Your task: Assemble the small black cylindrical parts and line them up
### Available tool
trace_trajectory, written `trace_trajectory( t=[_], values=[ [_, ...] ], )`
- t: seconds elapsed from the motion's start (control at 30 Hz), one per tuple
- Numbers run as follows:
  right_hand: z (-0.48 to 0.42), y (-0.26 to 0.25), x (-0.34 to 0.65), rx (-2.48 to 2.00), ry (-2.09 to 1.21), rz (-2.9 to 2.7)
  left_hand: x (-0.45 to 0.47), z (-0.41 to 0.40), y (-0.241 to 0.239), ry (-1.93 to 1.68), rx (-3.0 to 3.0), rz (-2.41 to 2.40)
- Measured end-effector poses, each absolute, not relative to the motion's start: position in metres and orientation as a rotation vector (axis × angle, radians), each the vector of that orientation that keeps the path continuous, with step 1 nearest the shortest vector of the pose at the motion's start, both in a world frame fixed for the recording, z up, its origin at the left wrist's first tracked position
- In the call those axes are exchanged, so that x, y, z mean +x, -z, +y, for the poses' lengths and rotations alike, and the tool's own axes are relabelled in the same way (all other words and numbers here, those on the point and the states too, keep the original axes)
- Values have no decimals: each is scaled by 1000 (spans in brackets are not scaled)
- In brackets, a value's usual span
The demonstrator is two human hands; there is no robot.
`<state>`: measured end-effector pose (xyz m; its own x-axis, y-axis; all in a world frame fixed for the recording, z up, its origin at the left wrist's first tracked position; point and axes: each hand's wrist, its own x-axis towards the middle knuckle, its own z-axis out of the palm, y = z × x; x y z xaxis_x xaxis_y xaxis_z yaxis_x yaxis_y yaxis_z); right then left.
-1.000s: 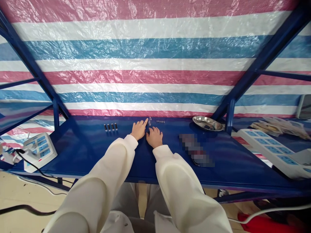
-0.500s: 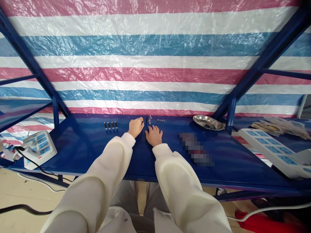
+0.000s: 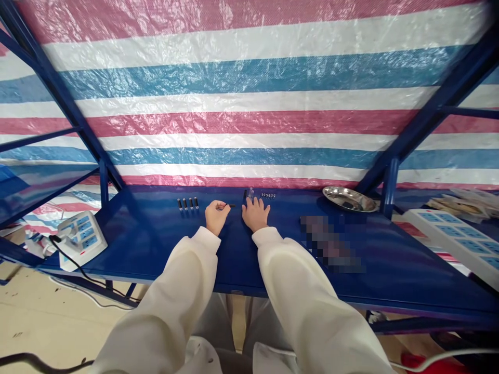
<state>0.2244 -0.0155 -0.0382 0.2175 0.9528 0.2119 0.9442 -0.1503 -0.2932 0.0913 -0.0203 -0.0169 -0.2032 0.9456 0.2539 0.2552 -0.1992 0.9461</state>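
My left hand (image 3: 217, 217) is closed in a pinch on a small black tube (image 3: 232, 205), held level with its end pointing right. Just to the right, my right hand (image 3: 255, 215) lies palm down on the table, fingers spread. Its fingertips are beside small transparent pieces (image 3: 251, 192); whether they touch, I cannot tell. A second black tube (image 3: 245, 194) stands next to these pieces. Further right is a row of tiny silvery parts (image 3: 268, 196). Several black tubes with pale ends (image 3: 185, 203) are lined up left of my left hand.
A shiny metal dish (image 3: 350, 199) stands at the back right of the blue table (image 3: 156, 249). A pixelated dark object (image 3: 329, 244) lies in front of it. Power strips sit at the left (image 3: 82, 240) and right (image 3: 456, 234). Blue frame posts and a striped sheet border the back.
My left hand has drawn back slightly from the back edge, and a black tube now shows in its fingers. My right hand remains spread by the transparent pieces. The whole view has shifted right.
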Motion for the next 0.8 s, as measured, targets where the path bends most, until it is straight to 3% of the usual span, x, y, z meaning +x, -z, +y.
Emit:
trace_trajectory(
  t=[0.8],
  values=[
    [-36, 24, 223, -1921, -103, -1952, 95, -17, 19, -1511, 1179, 1249]
  ],
)
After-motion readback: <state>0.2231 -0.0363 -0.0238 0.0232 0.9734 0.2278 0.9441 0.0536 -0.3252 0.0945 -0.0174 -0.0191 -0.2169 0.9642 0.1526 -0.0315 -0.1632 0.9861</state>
